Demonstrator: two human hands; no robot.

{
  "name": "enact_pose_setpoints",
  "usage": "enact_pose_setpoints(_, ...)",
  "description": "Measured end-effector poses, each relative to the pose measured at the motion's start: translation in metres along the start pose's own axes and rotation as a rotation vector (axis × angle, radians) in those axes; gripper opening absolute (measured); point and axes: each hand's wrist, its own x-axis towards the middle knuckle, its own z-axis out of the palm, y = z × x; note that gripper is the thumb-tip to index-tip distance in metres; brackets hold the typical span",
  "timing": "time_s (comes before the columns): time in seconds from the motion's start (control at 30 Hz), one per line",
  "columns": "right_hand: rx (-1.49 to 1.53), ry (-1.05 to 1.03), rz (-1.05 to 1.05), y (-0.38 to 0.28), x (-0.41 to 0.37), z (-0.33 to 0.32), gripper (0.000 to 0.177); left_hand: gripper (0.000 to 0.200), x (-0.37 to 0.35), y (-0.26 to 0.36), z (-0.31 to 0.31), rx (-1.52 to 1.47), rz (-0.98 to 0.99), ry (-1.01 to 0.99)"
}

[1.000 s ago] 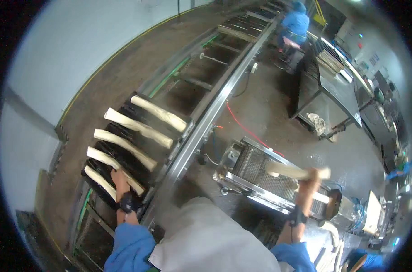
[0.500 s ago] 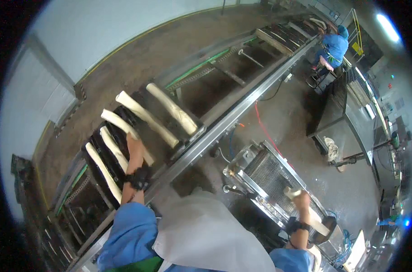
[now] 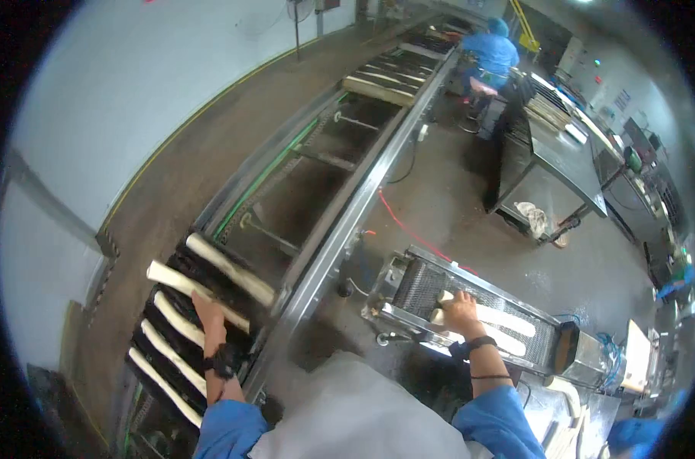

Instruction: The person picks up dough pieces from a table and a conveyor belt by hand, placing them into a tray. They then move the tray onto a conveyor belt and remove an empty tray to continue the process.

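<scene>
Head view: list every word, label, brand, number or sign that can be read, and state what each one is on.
No text can be read anywhere in this picture.
Small dark marks on the far wall: too small and blurred to read, or to tell whether they are writing.
Pale strip at the left hand: no lettering shows.
Apron: no lettering shows.
</scene>
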Motion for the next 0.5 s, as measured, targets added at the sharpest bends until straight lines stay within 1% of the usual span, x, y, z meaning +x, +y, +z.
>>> enact_pose_setpoints(0.03, 0.02, 0.0, 0.004, -0.007, 0.002, -0.006, 0.035, 0.062, -0.027, 0.062, -0.013, -0.324, -0.39, -0.02)
enact_pose_setpoints(0.07, 0.04, 0.0, 0.008, -0.011, 0.003, -0.011, 0.033, 0.061, 0.01, 0.005, -0.012, -0.322, -0.341, -0.037)
enact_pose_setpoints(0.1, 0.045, 0.077, 0.016, -0.009, 0.012, 0.009, 0.028, 0.056, -0.004, 0.037, -0.024, -0.357, -0.455, -0.035)
enact_pose_setpoints(0.13, -0.008, 0.075, 0.032, -0.009, 0.019, 0.02, 0.029, 0.055, 0.004, 0.017, -0.032, -0.47, -0.449, -0.085)
enact_pose_setpoints(0.17, 0.1, 0.057, 0.063, -0.013, 0.015, 0.002, 0.031, 0.051, -0.01, -0.008, -0.042, -0.36, -0.245, -0.098)
enact_pose_setpoints(0.2, 0.219, 0.041, 0.1, -0.021, 0.007, -0.02, 0.033, 0.048, -0.012, -0.018, -0.049, -0.245, -0.031, -0.114)
enact_pose_setpoints(0.23, 0.236, 0.051, 0.12, -0.017, 0.006, -0.024, 0.033, 0.049, -0.027, 0.009, -0.051, -0.193, -0.236, 0.006)
enact_pose_setpoints(0.27, 0.38, 0.178, 0.083, -0.01, 0.005, -0.026, 0.037, 0.054, -0.035, 0.0, -0.055, -0.106, 0.03, 0.003)
enact_pose_setpoints(0.3, 0.522, 0.304, 0.061, -0.005, -0.003, -0.027, 0.042, 0.059, -0.052, 0.037, -0.061, 0.337, 0.001, 0.01)
enact_pose_setpoints(0.33, 0.541, 0.464, 0.11, -0.002, -0.015, -0.043, 0.045, 0.057, -0.087, 0.101, -0.063, 0.656, 0.09, 0.046)
enact_pose_setpoints(0.4, 1.306, 0.697, 0.183, 0.029, -0.031, -0.048, 0.038, 0.055, -0.089, 0.118, -0.046, 0.611, 0.366, 0.235)
enact_pose_setpoints(0.43, 1.422, 0.77, 0.294, 0.055, -0.044, -0.042, 0.033, 0.053, -0.083, 0.122, -0.033, 0.54, 0.459, 0.202)
enact_pose_setpoints(0.47, 1.534, 0.847, 0.405, 0.085, -0.063, -0.035, 0.029, 0.05, -0.069, 0.113, -0.017, 0.437, 0.562, 0.117)
enact_pose_setpoints(0.5, 1.637, 1.038, 0.484, 0.11, -0.086, -0.026, 0.029, 0.049, -0.062, 0.126, 0.001, 0.393, 0.547, 0.032)
